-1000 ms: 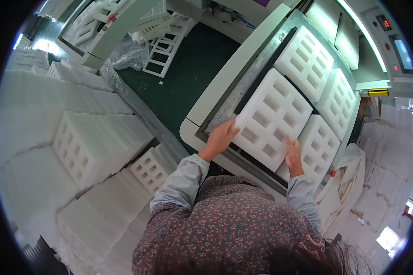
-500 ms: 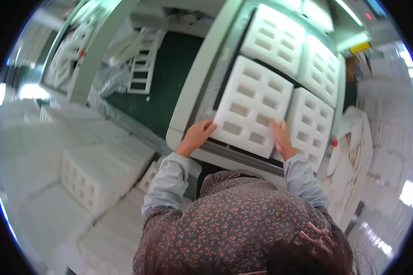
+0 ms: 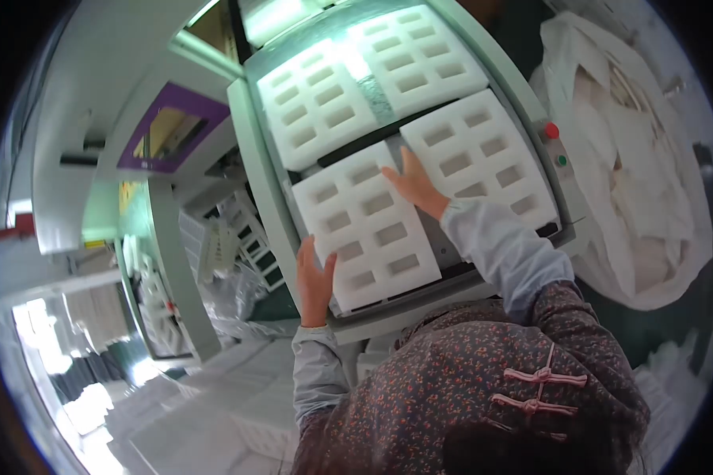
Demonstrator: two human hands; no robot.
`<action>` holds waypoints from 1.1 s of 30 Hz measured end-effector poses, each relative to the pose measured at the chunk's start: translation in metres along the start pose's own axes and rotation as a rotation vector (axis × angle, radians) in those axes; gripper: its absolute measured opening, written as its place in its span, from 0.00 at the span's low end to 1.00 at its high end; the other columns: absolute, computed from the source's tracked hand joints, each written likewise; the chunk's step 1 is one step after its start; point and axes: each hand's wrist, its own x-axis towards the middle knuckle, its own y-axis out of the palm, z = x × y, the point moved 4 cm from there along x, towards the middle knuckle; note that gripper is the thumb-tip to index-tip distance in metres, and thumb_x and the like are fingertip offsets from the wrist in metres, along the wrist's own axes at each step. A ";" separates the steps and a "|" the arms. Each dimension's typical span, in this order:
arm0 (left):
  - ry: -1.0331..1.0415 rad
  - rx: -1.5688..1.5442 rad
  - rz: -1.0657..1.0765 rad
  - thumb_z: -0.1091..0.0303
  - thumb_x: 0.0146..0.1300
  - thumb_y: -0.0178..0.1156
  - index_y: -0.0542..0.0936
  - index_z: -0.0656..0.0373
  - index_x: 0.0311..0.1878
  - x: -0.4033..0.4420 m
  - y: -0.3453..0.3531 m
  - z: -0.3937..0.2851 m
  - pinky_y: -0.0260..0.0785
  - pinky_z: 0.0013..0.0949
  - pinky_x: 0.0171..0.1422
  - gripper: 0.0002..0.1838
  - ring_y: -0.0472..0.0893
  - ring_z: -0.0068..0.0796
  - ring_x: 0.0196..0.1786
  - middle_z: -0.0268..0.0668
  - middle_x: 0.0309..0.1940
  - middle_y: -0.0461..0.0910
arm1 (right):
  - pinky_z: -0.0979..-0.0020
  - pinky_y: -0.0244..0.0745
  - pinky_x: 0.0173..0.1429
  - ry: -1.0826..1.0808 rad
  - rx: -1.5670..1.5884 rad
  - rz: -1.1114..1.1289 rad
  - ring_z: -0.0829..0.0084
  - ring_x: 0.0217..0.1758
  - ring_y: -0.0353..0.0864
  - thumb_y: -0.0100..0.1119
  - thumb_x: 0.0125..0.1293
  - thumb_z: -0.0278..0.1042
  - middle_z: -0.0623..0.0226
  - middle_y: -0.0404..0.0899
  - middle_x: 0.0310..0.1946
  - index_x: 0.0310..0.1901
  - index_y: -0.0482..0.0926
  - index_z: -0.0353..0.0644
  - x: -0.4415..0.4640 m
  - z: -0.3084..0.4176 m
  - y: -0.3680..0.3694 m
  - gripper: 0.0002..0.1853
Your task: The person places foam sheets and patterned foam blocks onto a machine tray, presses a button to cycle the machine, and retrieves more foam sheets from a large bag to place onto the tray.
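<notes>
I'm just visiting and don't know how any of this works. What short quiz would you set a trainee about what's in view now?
1. How many openings show in the foam panel that has the left hand and right hand at its edges?

2. True or false: the left hand and right hand both wear gloves.

3. Which colour is the button right next to the red button?
A) Blue
B) Green
C) Yellow

Key:
1. Eight, in two rows of four.
2. False; they are bare.
3. B, the green button.
</notes>
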 end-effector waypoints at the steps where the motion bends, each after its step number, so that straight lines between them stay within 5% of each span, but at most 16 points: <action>1: 0.068 0.075 0.031 0.60 0.58 0.59 0.68 0.62 0.59 0.005 0.010 -0.002 0.61 0.36 0.61 0.27 0.67 0.45 0.61 0.47 0.60 0.65 | 0.63 0.51 0.69 0.010 0.026 -0.028 0.54 0.68 0.55 0.52 0.60 0.49 0.44 0.54 0.64 0.65 0.50 0.27 0.011 -0.005 0.006 0.41; 4: 0.213 0.229 0.097 0.61 0.57 0.60 0.68 0.60 0.59 0.015 0.025 -0.014 0.61 0.37 0.62 0.27 0.65 0.45 0.62 0.45 0.62 0.63 | 0.61 0.56 0.66 -0.078 0.043 -0.133 0.52 0.63 0.61 0.53 0.58 0.46 0.43 0.60 0.60 0.62 0.55 0.28 0.040 -0.014 0.025 0.37; 18: 0.169 0.437 0.139 0.65 0.55 0.60 0.70 0.57 0.57 0.017 0.026 -0.022 0.64 0.38 0.58 0.25 0.68 0.44 0.59 0.42 0.59 0.63 | 0.58 0.65 0.56 0.056 -0.239 0.014 0.48 0.51 0.68 0.57 0.57 0.51 0.47 0.69 0.46 0.55 0.62 0.27 0.063 -0.010 0.028 0.35; 23: 0.100 0.435 0.248 0.66 0.55 0.60 0.69 0.59 0.56 0.024 0.018 -0.034 0.64 0.37 0.58 0.24 0.69 0.44 0.58 0.43 0.59 0.65 | 0.59 0.56 0.65 0.037 -0.005 -0.026 0.46 0.62 0.58 0.55 0.58 0.50 0.38 0.62 0.56 0.60 0.55 0.22 0.047 0.000 0.023 0.40; 25: 0.234 0.452 0.193 0.66 0.57 0.59 0.69 0.62 0.56 0.033 0.012 -0.030 0.64 0.37 0.59 0.24 0.70 0.45 0.58 0.46 0.57 0.68 | 0.58 0.55 0.66 -0.300 -0.160 -0.177 0.47 0.63 0.58 0.54 0.60 0.43 0.40 0.58 0.60 0.62 0.54 0.26 0.030 0.011 0.014 0.36; 26: 0.242 0.453 0.201 0.66 0.57 0.59 0.69 0.62 0.56 0.039 0.012 -0.045 0.64 0.37 0.59 0.24 0.70 0.45 0.58 0.46 0.57 0.68 | 0.58 0.55 0.66 -0.292 -0.160 -0.185 0.47 0.63 0.58 0.54 0.60 0.43 0.40 0.58 0.60 0.62 0.54 0.26 0.015 0.013 0.000 0.36; 28: 0.313 0.243 0.024 0.66 0.59 0.57 0.68 0.64 0.57 0.066 0.006 -0.104 0.65 0.36 0.59 0.23 0.71 0.43 0.58 0.48 0.56 0.69 | 0.59 0.54 0.67 -0.562 -0.114 -0.181 0.50 0.65 0.58 0.53 0.61 0.36 0.44 0.57 0.62 0.63 0.54 0.29 -0.035 0.043 -0.062 0.32; 31: 0.064 -0.255 0.193 0.64 0.63 0.55 0.68 0.66 0.59 0.111 0.044 -0.153 0.65 0.30 0.58 0.24 0.72 0.37 0.57 0.48 0.55 0.71 | 0.62 0.55 0.67 -0.461 -0.276 -0.319 0.55 0.65 0.59 0.54 0.59 0.31 0.51 0.59 0.62 0.62 0.58 0.32 -0.087 0.020 -0.137 0.30; 33: 0.119 -0.346 0.126 0.59 0.62 0.56 0.73 0.68 0.51 0.145 0.086 -0.170 0.66 0.26 0.50 0.22 0.76 0.31 0.46 0.43 0.43 0.77 | 0.63 0.55 0.67 -0.374 -0.353 -0.431 0.57 0.64 0.60 0.55 0.59 0.31 0.53 0.59 0.63 0.61 0.60 0.33 -0.120 -0.004 -0.182 0.29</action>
